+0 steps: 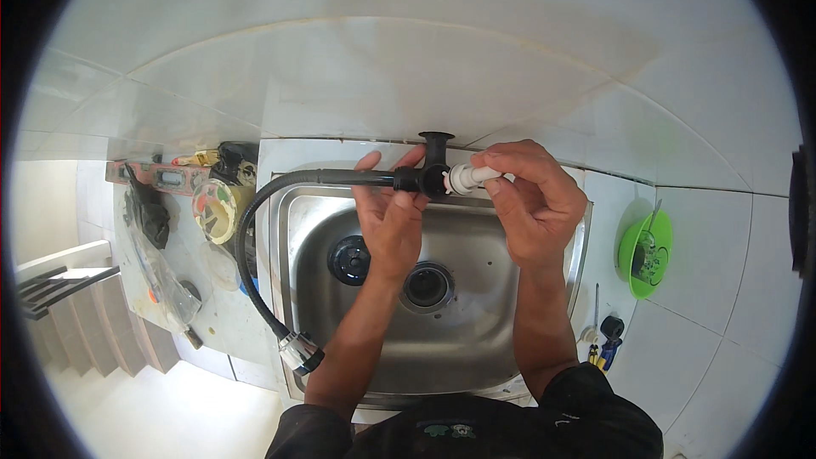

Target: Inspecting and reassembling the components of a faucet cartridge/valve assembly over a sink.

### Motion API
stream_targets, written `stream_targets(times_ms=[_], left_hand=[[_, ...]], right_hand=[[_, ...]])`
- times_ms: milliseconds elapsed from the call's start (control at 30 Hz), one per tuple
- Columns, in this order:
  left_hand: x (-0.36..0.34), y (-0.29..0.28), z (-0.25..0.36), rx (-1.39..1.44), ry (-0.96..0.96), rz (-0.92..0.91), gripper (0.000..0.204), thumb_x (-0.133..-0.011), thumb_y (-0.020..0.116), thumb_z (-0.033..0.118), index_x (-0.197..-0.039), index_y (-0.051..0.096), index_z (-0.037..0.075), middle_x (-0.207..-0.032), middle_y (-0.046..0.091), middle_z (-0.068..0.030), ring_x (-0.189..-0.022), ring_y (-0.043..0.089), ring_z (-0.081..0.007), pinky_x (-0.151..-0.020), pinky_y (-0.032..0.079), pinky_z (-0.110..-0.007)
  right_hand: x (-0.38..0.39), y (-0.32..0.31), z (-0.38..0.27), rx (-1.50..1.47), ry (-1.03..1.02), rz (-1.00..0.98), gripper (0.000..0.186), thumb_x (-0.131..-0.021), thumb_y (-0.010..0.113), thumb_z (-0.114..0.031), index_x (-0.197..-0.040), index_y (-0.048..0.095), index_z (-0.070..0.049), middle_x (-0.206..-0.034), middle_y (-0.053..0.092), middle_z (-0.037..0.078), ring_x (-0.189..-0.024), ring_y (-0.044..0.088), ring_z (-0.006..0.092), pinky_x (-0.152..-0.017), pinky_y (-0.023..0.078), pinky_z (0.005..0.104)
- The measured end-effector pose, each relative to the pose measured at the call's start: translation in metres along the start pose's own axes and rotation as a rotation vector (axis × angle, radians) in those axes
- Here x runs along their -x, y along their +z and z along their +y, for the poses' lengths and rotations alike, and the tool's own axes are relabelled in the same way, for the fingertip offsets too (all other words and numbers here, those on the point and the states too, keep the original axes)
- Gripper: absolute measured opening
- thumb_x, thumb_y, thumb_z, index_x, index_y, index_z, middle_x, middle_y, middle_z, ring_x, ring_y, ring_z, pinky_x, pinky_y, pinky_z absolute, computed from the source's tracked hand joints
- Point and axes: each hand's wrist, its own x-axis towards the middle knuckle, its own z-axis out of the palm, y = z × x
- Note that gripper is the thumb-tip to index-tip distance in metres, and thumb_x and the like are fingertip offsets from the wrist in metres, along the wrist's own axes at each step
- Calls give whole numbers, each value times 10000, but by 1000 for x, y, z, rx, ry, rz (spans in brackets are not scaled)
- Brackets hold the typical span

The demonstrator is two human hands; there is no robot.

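Observation:
A black faucet projects from the tiled wall above the steel sink, with its flexible black hose arching left and down to a chrome spray head. My left hand is curled beneath the black connector at the hose's end, its thumb against it and fingers partly hidden behind. My right hand grips a white plastic fitting level with the faucet body's right side, touching or very near it. A black round part lies in the basin, left of the drain.
The left counter holds a red spirit level, a masking tape roll, plastic bags and brushes. On the right ledge sit a green bowl, screwdrivers and black tape. Stairs descend at far left.

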Motion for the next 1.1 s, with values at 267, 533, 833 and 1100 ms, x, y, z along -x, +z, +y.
stream_targets(times_ms=[267, 533, 833, 1100], left_hand=[[-12, 17, 3, -165, 17, 165, 118, -943, 519, 59, -1026, 443, 94, -1172, 599, -213, -1013, 625, -244, -812, 565, -380], [-12, 21, 13, -511, 86, 160, 171, -931, 533, 34, -1050, 427, 96, -1111, 628, -178, -980, 635, -213, -709, 595, -354], [-10, 40, 21, -718, 76, 192, 215, -927, 535, 39, -1070, 381, 83, -1121, 621, -172, -1029, 615, -229, -756, 581, -361], [-10, 39, 20, -746, 58, 203, 258, -920, 540, 43, -1087, 347, 79, -1134, 608, -188, -1072, 594, -249, -799, 565, -378]], right_hand=[[9, -9, 6, -137, 64, 114, 247, -789, 564, 151, -996, 646, 44, -978, 645, 129, -857, 602, 148, -759, 480, 250], [8, -16, 17, -231, 25, 75, 224, -827, 542, 138, -1021, 625, 61, -990, 641, 140, -909, 605, 168, -809, 485, 293], [16, -18, 33, -378, 118, 98, 220, -827, 536, 140, -1007, 627, 52, -983, 646, 121, -905, 609, 153, -812, 491, 282], [17, -12, 42, -400, 138, 184, 199, -792, 582, 81, -946, 666, -12, -884, 679, 77, -755, 623, 124, -720, 504, 255]])
